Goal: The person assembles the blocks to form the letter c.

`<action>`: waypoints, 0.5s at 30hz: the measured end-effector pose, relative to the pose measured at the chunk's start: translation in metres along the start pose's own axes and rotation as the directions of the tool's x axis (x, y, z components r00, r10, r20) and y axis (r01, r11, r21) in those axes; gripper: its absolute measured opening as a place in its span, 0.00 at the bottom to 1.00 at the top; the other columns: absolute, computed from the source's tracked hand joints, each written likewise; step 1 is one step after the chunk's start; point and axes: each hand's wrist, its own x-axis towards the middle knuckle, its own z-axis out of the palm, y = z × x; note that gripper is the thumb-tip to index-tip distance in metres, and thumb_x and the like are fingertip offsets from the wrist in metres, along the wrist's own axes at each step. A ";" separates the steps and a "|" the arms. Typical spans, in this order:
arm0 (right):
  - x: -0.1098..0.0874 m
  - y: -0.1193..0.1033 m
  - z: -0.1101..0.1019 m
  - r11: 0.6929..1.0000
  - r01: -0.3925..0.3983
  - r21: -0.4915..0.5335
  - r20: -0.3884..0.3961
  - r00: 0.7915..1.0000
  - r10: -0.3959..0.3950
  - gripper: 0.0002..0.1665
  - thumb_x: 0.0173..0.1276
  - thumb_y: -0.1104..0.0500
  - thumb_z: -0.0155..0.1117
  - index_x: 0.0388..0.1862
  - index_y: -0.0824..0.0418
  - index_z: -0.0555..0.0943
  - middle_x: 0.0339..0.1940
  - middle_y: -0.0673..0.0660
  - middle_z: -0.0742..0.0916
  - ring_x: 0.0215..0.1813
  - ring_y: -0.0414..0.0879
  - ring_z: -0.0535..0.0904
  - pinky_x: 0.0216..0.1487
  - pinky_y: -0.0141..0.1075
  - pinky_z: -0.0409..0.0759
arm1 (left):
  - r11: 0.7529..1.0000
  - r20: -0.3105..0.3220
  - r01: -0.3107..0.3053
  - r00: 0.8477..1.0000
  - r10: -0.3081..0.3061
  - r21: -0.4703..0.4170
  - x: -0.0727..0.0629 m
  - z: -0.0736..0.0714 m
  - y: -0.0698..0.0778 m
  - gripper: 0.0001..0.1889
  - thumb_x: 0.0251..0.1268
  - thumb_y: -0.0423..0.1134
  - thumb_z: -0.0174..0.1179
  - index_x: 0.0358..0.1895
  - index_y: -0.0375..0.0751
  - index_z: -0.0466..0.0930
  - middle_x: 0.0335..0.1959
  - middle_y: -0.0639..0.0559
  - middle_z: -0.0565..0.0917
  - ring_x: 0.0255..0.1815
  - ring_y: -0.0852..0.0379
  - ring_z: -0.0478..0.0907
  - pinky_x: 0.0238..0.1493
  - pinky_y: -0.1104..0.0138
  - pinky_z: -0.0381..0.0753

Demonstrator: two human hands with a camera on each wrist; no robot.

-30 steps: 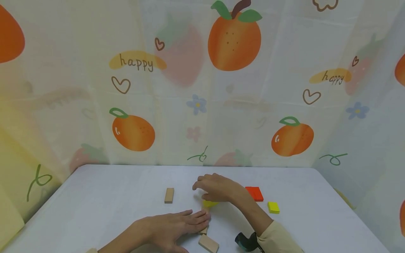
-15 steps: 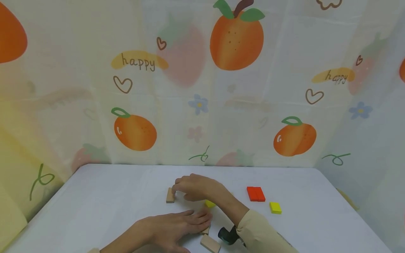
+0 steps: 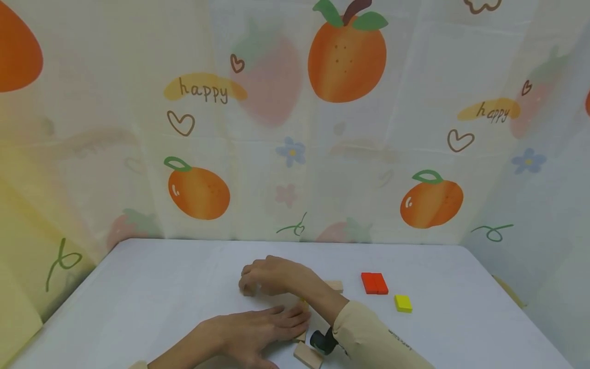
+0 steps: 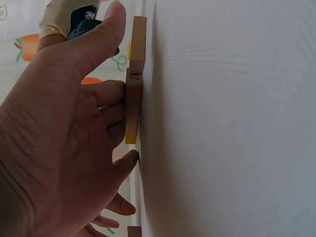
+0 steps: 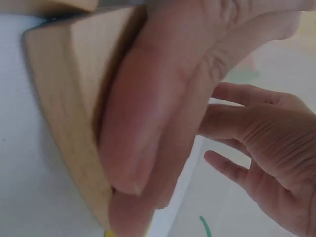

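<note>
My left hand lies across a wooden block, fingers straight and resting on it. That block bears a printed 28 and shows large in the right wrist view. A yellow block adjoins its far end, while another wooden block sits at an angle by its near end. My right hand is bent downward over a separate wooden block, hiding it in the head view. Nearby fingers show in the left wrist view, but I cannot tell whether they grip it.
Two red blocks lie side by side on the white table, right of my right forearm, with a yellow block close by. A wooden block peeks out behind the forearm. A fruit-printed curtain hangs behind the table.
My right hand has moved left from above the middle blocks and now covers the separate wooden block. Its forearm has uncovered both red blocks and one wooden block. The left hand stays put.
</note>
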 end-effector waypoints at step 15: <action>-0.002 0.003 0.001 0.991 -0.020 -0.133 -0.007 1.000 0.019 0.12 0.78 0.52 0.63 0.53 0.38 0.88 0.43 0.40 0.87 0.43 0.36 0.80 0.54 0.31 0.82 | 0.996 0.020 0.024 1.000 -0.023 -0.081 0.001 -0.003 0.002 0.45 0.74 0.64 0.55 0.85 0.46 0.51 0.88 0.52 0.53 0.89 0.52 0.50 0.85 0.54 0.61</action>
